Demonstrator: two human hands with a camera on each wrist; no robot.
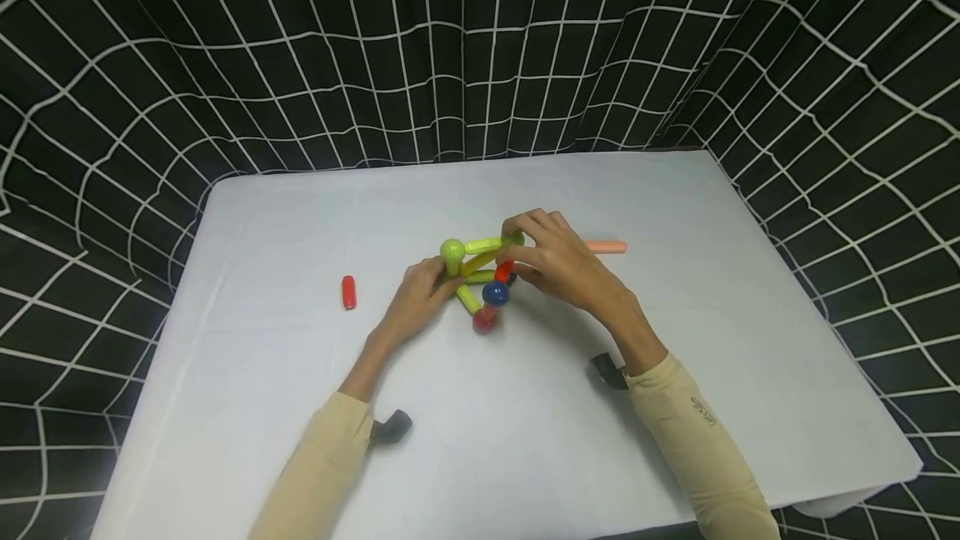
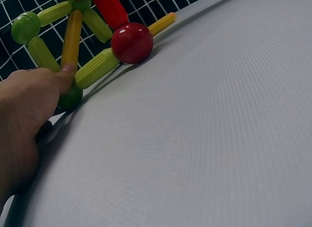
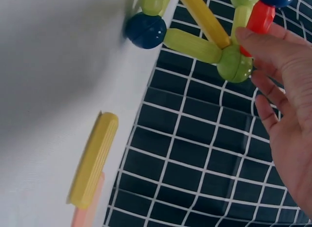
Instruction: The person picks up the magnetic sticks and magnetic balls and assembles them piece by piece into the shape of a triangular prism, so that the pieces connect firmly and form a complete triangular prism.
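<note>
A frame of magnetic rods and balls stands at the table's middle, with light green rods point(image 1: 482, 246), a diagonal yellow rod point(image 2: 72, 39) and green balls point(image 1: 452, 251) at its corners. My left hand point(image 1: 417, 298) grips its left side, thumb against the lower end of the yellow rod, by a green ball point(image 2: 71, 99). On the other side my right hand point(image 1: 558, 261) pinches a red rod point(image 3: 262, 18) beside the upper green ball point(image 3: 234, 64). A blue ball point(image 1: 495, 293) sits at that rod's other end. A red ball point(image 2: 132, 43) is at the near corner, a dark blue ball point(image 3: 146, 30) at another.
A loose red rod point(image 1: 348, 292) lies on the white table point(image 1: 270, 407) to the left. To the right lie a pink rod point(image 1: 606, 247) and a yellow rod point(image 3: 93, 161) next to it. Black netted curtains point(image 1: 420, 48) surround the table's back and sides.
</note>
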